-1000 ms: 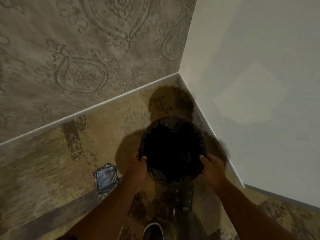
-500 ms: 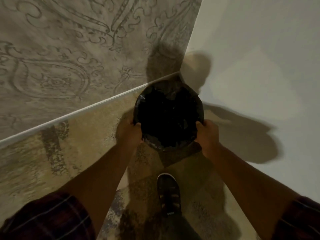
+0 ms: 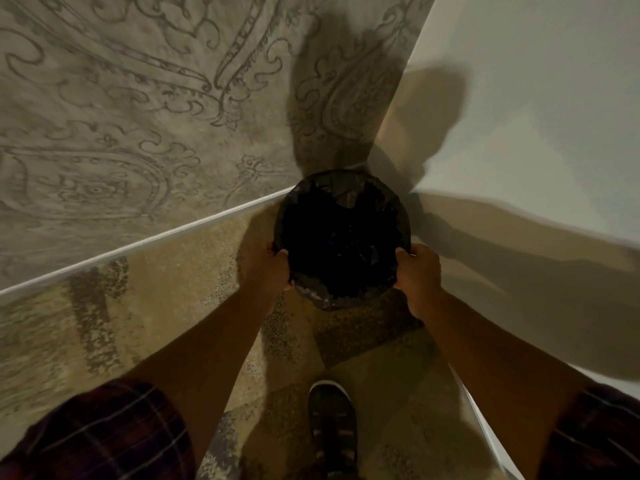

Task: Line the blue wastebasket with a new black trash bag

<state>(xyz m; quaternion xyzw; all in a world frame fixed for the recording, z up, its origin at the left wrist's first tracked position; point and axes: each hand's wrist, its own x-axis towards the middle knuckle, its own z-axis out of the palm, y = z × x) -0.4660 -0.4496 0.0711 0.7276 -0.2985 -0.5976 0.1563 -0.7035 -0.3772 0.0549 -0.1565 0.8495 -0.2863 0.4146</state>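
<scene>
The round wastebasket (image 3: 313,296) sits in the room's corner, seen from above. A black trash bag (image 3: 341,237) lines its inside and folds over the rim, hiding the blue body almost entirely. My left hand (image 3: 265,266) grips the rim on the left side, thumb hooked over the bag's edge. On the right side my right hand (image 3: 419,271) holds the rim the same way. The basket's inside is too dark to see into.
A patterned wallpaper wall (image 3: 138,133) with a white baseboard (image 3: 138,245) runs on the left. A plain pale wall (image 3: 536,133) stands on the right. My dark shoe (image 3: 332,424) rests on the mottled carpet (image 3: 173,306) below the basket.
Both hands have carried the lined basket forward into the corner between the two walls. The dark flat item on the carpet at left is out of view now.
</scene>
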